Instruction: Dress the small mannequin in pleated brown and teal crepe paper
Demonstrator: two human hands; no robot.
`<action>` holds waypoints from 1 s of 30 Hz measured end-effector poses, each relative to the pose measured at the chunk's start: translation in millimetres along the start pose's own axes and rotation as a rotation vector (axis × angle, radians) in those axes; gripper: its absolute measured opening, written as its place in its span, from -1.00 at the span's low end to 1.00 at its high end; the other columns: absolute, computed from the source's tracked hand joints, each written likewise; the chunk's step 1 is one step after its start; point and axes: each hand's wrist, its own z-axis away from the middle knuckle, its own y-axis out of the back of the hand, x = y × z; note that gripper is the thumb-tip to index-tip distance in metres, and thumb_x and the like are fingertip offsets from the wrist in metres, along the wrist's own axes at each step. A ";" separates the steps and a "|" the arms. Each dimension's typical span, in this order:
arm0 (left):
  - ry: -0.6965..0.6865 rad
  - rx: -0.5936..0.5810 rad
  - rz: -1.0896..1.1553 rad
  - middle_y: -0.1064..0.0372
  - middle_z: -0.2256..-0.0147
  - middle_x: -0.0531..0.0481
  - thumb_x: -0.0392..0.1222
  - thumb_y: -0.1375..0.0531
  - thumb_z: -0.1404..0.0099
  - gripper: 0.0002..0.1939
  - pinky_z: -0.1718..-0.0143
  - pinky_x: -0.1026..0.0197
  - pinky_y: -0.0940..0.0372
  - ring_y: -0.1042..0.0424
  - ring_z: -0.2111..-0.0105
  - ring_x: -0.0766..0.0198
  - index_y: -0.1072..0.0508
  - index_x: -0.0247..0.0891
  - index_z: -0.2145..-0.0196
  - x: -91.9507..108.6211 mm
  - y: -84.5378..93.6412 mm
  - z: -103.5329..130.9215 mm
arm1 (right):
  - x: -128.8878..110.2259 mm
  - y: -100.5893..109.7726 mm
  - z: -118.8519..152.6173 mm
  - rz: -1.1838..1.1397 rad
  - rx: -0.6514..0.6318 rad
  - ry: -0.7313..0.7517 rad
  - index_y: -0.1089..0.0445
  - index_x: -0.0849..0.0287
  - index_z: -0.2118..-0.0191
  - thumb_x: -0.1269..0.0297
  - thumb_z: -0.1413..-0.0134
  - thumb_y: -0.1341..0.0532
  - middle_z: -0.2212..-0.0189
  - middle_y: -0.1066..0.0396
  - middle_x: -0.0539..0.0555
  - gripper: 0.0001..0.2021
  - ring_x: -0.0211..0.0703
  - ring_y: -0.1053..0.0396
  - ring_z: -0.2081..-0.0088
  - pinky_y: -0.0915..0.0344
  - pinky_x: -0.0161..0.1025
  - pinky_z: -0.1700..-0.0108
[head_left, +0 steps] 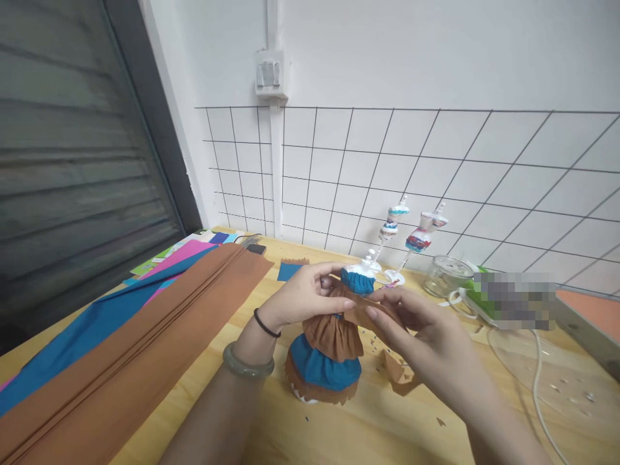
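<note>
A small dress form point(358, 280) with a white top and blue bodice stands upright in front of me, dressed in crinkled paper. Its skirt has a gathered brown layer point(334, 334) over a blue layer point(327, 372) and a zigzag-edged brown hem point(320, 391). My left hand point(303, 296) is closed around the form's waist, thumb in front and fingertips partly hidden behind. A brown crepe paper strip point(357, 314) crosses the waist, pinched between my right hand's point(429, 329) thumb and fingers. Below that hand lies a loose curled brown paper piece point(401, 373).
Long brown point(194, 316) and blue point(92, 332) paper sheets cover the table's left side. Two small decorated dress forms point(398, 212) point(426, 231) stand behind. At right are a glass jar point(448, 276), a white cable point(536, 387) and a clear disc point(566, 381). Paper scraps lie about.
</note>
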 end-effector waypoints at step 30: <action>0.001 -0.050 -0.110 -0.39 0.03 -0.14 -0.38 -0.28 -0.04 -0.35 -0.08 0.02 -0.22 -0.33 -0.04 0.12 -0.30 -0.18 -0.11 -0.1 0.8 2.4 | 3.7 -10.1 -0.1 0.052 0.060 0.097 -0.35 0.11 0.41 0.17 -0.16 -0.12 0.52 -0.42 -0.02 -0.81 -0.24 -0.40 0.53 -0.28 -0.37 0.60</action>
